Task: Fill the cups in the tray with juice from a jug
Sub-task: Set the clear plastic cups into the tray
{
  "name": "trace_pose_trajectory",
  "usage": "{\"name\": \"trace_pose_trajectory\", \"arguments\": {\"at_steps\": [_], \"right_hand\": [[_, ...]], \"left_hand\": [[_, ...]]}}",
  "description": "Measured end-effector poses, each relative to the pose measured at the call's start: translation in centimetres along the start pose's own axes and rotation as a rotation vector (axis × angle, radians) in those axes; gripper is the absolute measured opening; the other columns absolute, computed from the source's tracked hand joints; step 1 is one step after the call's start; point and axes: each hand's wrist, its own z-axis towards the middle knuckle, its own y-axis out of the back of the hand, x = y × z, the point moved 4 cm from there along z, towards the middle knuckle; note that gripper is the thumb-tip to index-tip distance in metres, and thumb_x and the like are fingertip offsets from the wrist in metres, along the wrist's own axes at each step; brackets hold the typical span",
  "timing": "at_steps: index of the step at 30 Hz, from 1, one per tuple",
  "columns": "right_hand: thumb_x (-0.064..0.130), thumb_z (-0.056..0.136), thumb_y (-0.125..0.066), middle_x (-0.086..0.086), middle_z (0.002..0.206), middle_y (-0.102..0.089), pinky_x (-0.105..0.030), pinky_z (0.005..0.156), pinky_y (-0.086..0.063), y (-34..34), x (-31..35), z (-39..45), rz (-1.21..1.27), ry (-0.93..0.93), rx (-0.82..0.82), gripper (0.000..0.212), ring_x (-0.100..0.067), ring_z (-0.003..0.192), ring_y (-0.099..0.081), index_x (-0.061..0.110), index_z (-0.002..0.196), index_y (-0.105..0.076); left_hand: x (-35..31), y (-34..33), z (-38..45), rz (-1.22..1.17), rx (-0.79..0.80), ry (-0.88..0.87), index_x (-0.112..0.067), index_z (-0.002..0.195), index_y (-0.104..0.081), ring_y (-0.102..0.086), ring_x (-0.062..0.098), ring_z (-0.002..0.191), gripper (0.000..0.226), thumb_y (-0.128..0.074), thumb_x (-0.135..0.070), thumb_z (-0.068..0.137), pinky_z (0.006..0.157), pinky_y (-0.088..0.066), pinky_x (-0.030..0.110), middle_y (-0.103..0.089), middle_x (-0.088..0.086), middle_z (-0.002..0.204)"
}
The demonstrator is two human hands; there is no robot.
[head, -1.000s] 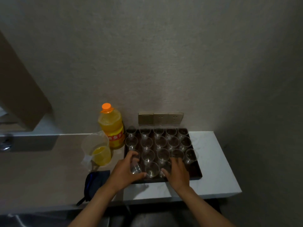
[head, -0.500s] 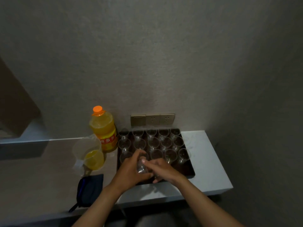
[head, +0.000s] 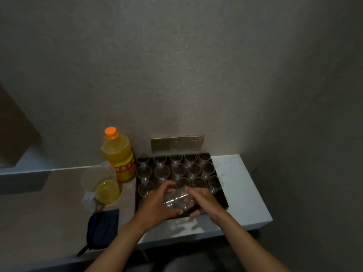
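A dark tray (head: 223, 197) on the white counter holds several clear plastic cups (head: 177, 169), all without juice. Both my hands meet over the tray's near edge around a clear cup (head: 177, 200). My left hand (head: 155, 205) grips it from the left with curled fingers, and my right hand (head: 204, 201) pinches its right side. Whether it is a single cup or a nested stack I cannot make out. Left of the tray stands a clear jug (head: 102, 186) with some orange juice in its bottom. The tray's near row is partly hidden by my hands.
A large orange juice bottle (head: 119, 156) with an orange cap stands between jug and tray against the wall. A dark blue pouch (head: 102, 228) lies near the counter's front edge. Wall sockets (head: 177, 142) sit behind the tray. The white counter (head: 243, 193) ends just right of the tray.
My right hand moved left from the tray's front right cups to join the left hand on the clear cup, which has been lifted slightly toward me. The camera view shifted a little.
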Motion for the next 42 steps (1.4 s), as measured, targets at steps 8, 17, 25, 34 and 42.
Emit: {"name": "trace_pose_trajectory", "arguments": {"at_steps": [8, 17, 25, 34, 42], "right_hand": [[0.049, 0.097, -0.065, -0.002, 0.107, -0.067, -0.029, 0.065, -0.060, 7.0, -1.5, -0.4, -0.118, 0.043, -0.423, 0.027, -0.020, 0.094, -0.067, 0.024, 0.107, -0.065], [0.042, 0.083, -0.082, 0.007, 0.116, -0.062, -0.028, 0.092, -0.049, 8.2, -5.2, 1.1, -0.544, 0.116, -0.438, 0.057, -0.014, 0.109, -0.061, 0.024, 0.130, -0.055], [0.031, 0.082, -0.085, 0.012, 0.108, -0.059, -0.014, 0.077, -0.042, 5.5, -6.1, 3.1, -0.513, 0.120, -0.378, 0.049, -0.004, 0.098, -0.056, 0.028, 0.116, -0.050], [0.039, 0.080, -0.081, 0.015, 0.105, -0.066, -0.026, 0.078, -0.054, 5.0, -8.4, 5.8, -0.629, 0.096, -0.368, 0.036, -0.007, 0.098, -0.065, 0.032, 0.110, -0.062], [0.069, 0.067, -0.074, 0.010, 0.129, -0.060, -0.044, 0.093, -0.056, 5.1, -9.1, 6.7, -0.659, 0.036, -0.343, 0.078, -0.017, 0.117, -0.062, 0.037, 0.133, -0.049]], "left_hand": [[0.0, -0.8, -0.1, -0.032, 0.011, 0.033, -0.049, 0.131, -0.041, -0.057, -0.007, 0.120, 0.085, -0.088, -0.064, 0.062, 0.099, -0.055, 0.033, -0.063, -0.021, 0.126], [0.7, -1.0, -0.3, -0.014, 0.017, 0.064, -0.046, 0.133, -0.041, -0.059, -0.008, 0.115, 0.085, -0.088, -0.061, 0.064, 0.096, -0.055, 0.031, -0.064, -0.023, 0.120], [1.7, -0.2, -1.2, -0.027, 0.005, 0.109, -0.047, 0.132, -0.042, -0.057, -0.010, 0.119, 0.082, -0.089, -0.056, 0.066, 0.097, -0.053, 0.021, -0.065, -0.018, 0.126], [2.5, 0.8, -1.8, -0.006, -0.010, 0.153, -0.045, 0.130, -0.042, -0.056, -0.015, 0.112, 0.077, -0.090, -0.047, 0.070, 0.087, -0.046, 0.004, -0.064, -0.022, 0.122], [2.9, 0.8, -1.4, -0.006, -0.005, 0.156, -0.051, 0.128, -0.039, -0.058, -0.010, 0.114, 0.077, -0.090, -0.048, 0.070, 0.088, -0.049, 0.009, -0.064, -0.022, 0.122]]}}
